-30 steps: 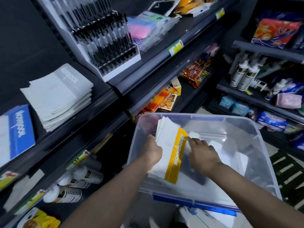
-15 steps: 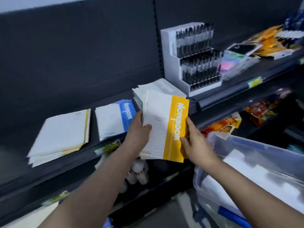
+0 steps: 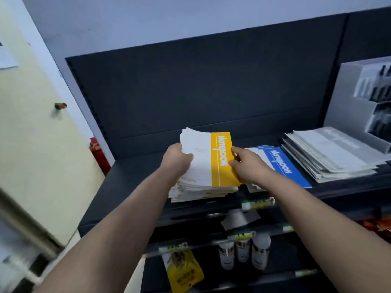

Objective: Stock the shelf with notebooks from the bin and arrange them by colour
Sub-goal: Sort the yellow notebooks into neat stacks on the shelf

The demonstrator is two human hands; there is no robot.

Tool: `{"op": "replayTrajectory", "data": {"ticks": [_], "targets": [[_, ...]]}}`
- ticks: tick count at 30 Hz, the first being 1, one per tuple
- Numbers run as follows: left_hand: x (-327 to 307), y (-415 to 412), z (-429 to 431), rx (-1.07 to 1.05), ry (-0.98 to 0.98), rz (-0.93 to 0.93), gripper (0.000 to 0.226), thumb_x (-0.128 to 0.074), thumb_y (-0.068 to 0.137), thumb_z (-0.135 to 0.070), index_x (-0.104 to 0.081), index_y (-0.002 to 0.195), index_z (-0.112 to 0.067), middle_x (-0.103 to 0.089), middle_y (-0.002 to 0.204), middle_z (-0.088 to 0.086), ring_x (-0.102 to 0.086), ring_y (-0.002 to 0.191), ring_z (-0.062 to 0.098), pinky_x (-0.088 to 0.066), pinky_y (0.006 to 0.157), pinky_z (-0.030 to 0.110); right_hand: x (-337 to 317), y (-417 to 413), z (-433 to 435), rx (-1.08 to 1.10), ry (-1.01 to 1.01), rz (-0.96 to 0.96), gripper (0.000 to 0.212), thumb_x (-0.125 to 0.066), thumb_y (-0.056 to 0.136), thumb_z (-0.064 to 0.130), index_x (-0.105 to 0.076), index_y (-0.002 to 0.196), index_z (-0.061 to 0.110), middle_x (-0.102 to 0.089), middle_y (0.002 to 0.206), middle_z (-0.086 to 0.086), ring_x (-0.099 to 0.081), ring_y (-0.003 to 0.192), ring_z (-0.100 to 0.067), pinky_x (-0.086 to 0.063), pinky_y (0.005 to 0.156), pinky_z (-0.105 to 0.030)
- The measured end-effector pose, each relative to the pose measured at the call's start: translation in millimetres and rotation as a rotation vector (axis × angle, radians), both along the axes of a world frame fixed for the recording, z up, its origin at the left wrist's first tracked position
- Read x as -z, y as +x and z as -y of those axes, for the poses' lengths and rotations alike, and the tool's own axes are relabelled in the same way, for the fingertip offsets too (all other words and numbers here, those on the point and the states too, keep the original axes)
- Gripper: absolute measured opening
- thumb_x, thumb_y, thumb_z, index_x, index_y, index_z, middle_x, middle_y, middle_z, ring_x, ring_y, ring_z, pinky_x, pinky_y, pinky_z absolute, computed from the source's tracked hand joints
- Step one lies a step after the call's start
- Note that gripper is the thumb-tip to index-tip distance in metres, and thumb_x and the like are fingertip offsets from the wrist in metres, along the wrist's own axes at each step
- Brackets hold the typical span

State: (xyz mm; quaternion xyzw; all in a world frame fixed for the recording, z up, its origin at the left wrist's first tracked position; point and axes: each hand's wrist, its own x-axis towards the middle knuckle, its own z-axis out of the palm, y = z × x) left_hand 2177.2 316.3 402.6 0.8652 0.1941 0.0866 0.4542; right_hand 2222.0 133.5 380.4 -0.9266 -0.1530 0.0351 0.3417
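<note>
We see a big dark shelf (image 3: pixel 135 176) with three piles on it. Far right sits a grey pile of notebooks (image 3: pixel 330 153), next to a white pen rack (image 3: pixel 364 98). In the middle lies a blue pile of notebooks (image 3: pixel 281 163). On the left is a yellow pile of notebooks (image 3: pixel 201 190), near the front edge. Right above that pile, our two hands hold a bunch of yellow notebooks (image 3: pixel 209 159), tilted up at the back. Our left hand (image 3: pixel 176 158) is closed on the bunch's left edge. Our right hand (image 3: pixel 246 166) pinches its right edge, by the yellow stripe. Small bottles (image 3: pixel 243 250) stand on a lower shelf.
</note>
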Motion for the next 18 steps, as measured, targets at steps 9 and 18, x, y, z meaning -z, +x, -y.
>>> {"op": "replayTrajectory", "data": {"ticks": [9,18], "targets": [[40,34,-25,-0.084,0.185,-0.079,0.027,-0.051,0.089,-0.011,-0.036,0.066,-0.014,-0.045,0.07,0.003,-0.044,0.06,0.015,-0.034,0.05,0.026,24,37,-34,-0.027,-0.259,-0.001,0.025,-0.046,0.094,0.021,-0.057,0.113,0.009,-0.058,0.121,-0.012,-0.053,0.109,-0.029,-0.044,0.078,-0.033],[49,41,-40,-0.089,-0.235,-0.251,0.042,-0.051,0.096,-0.036,-0.051,0.127,-0.007,-0.062,0.119,0.008,-0.062,0.105,0.028,-0.052,0.093,0.043,37,46,-27,-0.179,-0.278,-0.034,0.04,-0.041,0.097,0.041,-0.046,0.126,0.014,-0.052,0.126,-0.011,-0.051,0.114,-0.027,-0.043,0.091,-0.036]]}}
